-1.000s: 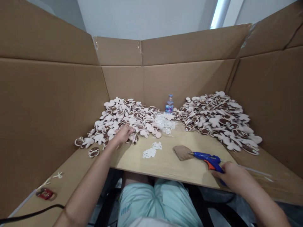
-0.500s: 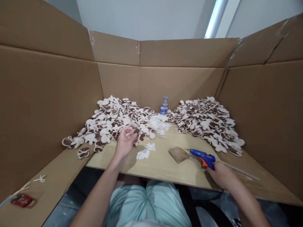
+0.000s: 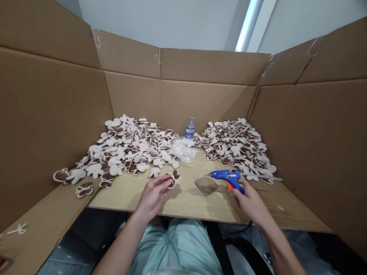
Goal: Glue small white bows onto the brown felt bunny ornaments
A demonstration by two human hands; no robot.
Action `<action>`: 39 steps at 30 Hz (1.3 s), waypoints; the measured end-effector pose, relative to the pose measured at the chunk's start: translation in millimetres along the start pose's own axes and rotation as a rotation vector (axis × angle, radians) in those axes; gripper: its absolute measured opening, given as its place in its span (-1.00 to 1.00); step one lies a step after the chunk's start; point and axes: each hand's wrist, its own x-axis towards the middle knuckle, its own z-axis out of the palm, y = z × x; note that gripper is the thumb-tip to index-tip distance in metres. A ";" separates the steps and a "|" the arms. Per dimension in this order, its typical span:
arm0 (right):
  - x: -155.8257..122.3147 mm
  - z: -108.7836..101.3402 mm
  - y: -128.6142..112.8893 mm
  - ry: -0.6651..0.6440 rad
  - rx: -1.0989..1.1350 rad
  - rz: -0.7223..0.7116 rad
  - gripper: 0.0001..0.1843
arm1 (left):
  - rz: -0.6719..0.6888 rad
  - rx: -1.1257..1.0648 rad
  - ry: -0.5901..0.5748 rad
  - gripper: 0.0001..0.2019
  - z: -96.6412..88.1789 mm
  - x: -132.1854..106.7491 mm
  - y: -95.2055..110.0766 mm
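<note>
Pinched in the fingers of my left hand (image 3: pixel 155 194) is a brown felt bunny-shaped piece (image 3: pixel 173 178) with a cream cord on it, held above the table's front middle. My right hand (image 3: pixel 249 196) grips a blue glue gun (image 3: pixel 226 176) with an orange trigger. Its nozzle points left toward the felt piece, with a gap between them. Beneath the nozzle lies a brown, squarish pad (image 3: pixel 206 186). A clear glue stick (image 3: pixel 262 176) sticks out of the gun's back end. My left hand hides most of the small white pieces on the table near it.
Heaps of cream and brown felt pieces lie at the left (image 3: pixel 129 147) and right (image 3: pixel 237 143). Between them are a water bottle (image 3: pixel 189 129) and a plastic bag of small white pieces (image 3: pixel 184 150). Cardboard walls (image 3: pixel 206 95) enclose the table (image 3: pixel 137 196) on three sides.
My left hand has come away from the left heap with the felt piece, nearer the middle. My right hand has lifted the glue gun and moved it left, over the pad. The view has shifted.
</note>
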 end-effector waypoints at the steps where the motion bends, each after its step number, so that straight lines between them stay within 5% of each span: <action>1: -0.8 0.9 -3.9 -0.019 0.027 -0.008 -0.67 | -0.007 -0.017 0.006 -0.75 0.1 -0.5 -1.2; 9: -9.8 11.5 -21.8 -0.031 0.123 0.014 -0.43 | 0.056 -0.012 0.064 -0.78 2.5 -6.9 -11.5; 16: -25.7 14.8 -32.3 -0.062 0.090 -0.056 -0.52 | 0.211 0.173 0.018 -0.89 4.4 -16.0 -14.7; 22: -35.9 11.9 -43.1 -0.009 0.008 -0.129 -0.62 | 0.325 0.390 -0.064 -0.78 7.1 -26.6 -11.1; 39: -40.8 16.6 -51.8 0.016 -0.007 -0.231 -0.74 | 0.252 0.356 -0.089 -0.76 13.8 -34.7 -6.7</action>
